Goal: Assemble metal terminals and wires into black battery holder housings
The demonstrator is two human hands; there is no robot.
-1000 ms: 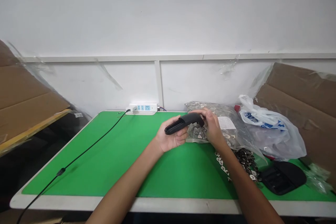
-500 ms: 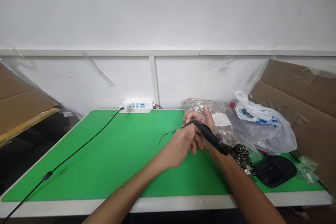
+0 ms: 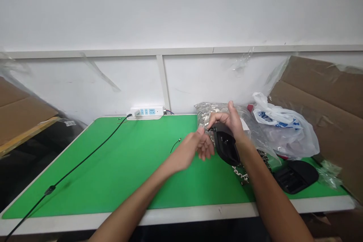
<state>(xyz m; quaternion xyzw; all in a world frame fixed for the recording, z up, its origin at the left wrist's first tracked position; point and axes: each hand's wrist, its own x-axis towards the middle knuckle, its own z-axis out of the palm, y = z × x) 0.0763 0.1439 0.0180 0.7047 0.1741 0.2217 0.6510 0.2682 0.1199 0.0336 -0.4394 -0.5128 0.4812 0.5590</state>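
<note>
Worktop is smooth, matt green; black shell above its right half looks like plastic, matt outside, glossy highlights inside, and the spare shell by the front right corner is matt too. Back edge: smooth white plastic power strip, clear glossy film bag with shiny metal pieces. Toward right edge: crinkled translucent carrier bag, matt brown cardboard.

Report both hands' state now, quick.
Left hand: fingers part-curled beside the black plastic housing; whether it pinches anything can't be told.
Right hand: closed on the housing's upper end, thumb raised.
</note>
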